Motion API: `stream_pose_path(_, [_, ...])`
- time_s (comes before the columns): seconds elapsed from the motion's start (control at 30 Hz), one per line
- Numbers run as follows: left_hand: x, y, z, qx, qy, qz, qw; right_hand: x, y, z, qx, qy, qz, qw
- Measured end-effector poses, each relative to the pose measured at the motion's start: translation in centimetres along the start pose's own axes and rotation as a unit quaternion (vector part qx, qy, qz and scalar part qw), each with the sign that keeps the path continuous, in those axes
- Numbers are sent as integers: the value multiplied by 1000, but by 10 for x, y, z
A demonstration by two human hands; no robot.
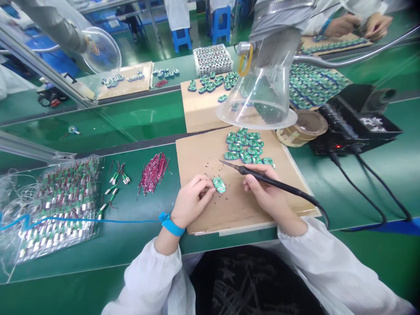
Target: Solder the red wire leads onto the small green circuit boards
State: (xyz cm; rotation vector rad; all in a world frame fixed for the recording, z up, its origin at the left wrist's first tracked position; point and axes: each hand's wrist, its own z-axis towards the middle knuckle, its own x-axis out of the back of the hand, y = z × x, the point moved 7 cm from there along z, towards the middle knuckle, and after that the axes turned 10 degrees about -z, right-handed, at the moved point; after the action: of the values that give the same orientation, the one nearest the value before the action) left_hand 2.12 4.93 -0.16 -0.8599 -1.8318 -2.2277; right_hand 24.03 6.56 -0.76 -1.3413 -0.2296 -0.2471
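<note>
Desk [138, 238] carries a cardboard sheet [197, 159]. Soldering iron [274, 182] is grasped in the right hand [267, 196], tip directed left. Left hand [193, 199] pinches the left edge of a green circuit board [219, 185], positioned over the sheet's left half.

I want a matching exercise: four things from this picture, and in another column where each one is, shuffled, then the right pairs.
1. Soldering iron
2. Blue wristband
3. Bundle of dark red wires
4. Single circuit board

A. On the green table, left of the cardboard
B. At the fingertips of the left hand
C. In the right hand
D. Around the left wrist

Pairs: 1-C, 2-D, 3-A, 4-B
</note>
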Motion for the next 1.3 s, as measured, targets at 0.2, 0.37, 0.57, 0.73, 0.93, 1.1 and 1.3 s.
stream_pose_path(0.2, [0, 2, 0, 1, -1, 8, 1000, -2, -1, 1, 5, -20, -14, 1000])
stream_pose_path(0.37, [0, 2, 0, 1, -4, 15, 1000, -4, 1, 1, -1, -39, -29, 999])
stream_pose_path(0.57, [0, 1, 0, -2, -1, 17, 1000, -6, 0, 1, 3, -54, -46, 997])
stream_pose_path(0.73, [0, 1, 0, -6, -1, 17, 1000, -7, 0, 2, 3, -65, -57, 996])
stream_pose_path(0.93, [-1, 2, 0, -10, -4, 14, 1000, -8, 2, 2, -3, -69, -56, 996])
stream_pose_path(1.1, [0, 2, 0, -9, -2, 15, 1000, -8, -1, 2, 6, -60, -64, 996])
stream_pose_path(1.3, [0, 2, 0, -7, -2, 17, 1000, -7, -4, 2, 13, -52, -62, 997])
